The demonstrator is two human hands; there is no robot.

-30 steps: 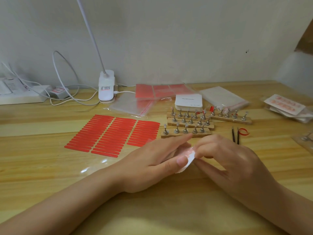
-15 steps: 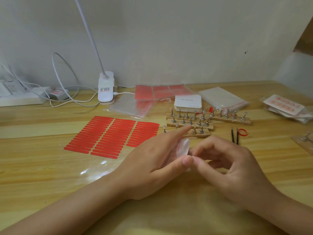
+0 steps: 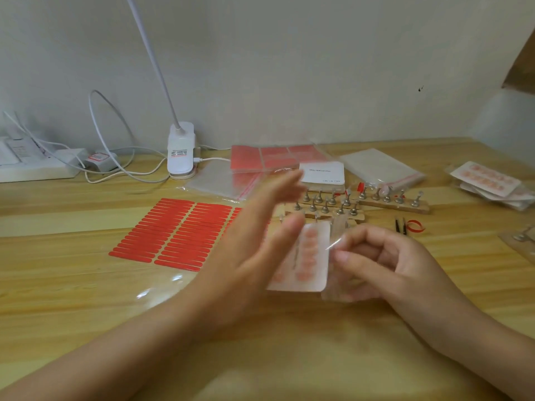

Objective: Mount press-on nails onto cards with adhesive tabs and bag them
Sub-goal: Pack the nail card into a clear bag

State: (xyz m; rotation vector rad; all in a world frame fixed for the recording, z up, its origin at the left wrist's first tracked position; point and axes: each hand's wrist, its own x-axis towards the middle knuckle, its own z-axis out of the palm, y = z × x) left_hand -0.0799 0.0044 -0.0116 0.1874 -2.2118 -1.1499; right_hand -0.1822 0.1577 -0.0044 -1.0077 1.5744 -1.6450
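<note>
Head view: a clear bag is pinched at its edge by the curled fingers of the right hand, and a white card bearing pink press-on nails is seen partly inside it, above the bench. How far the card sits in the bag cannot be told. The left hand is blurred, with straight fingers spread; its thumb lies at the card's left edge, and whether it touches cannot be told. Behind the card, wooden nail stands are partly hidden. Left of the card, red adhesive tabs lie in rows.
</note>
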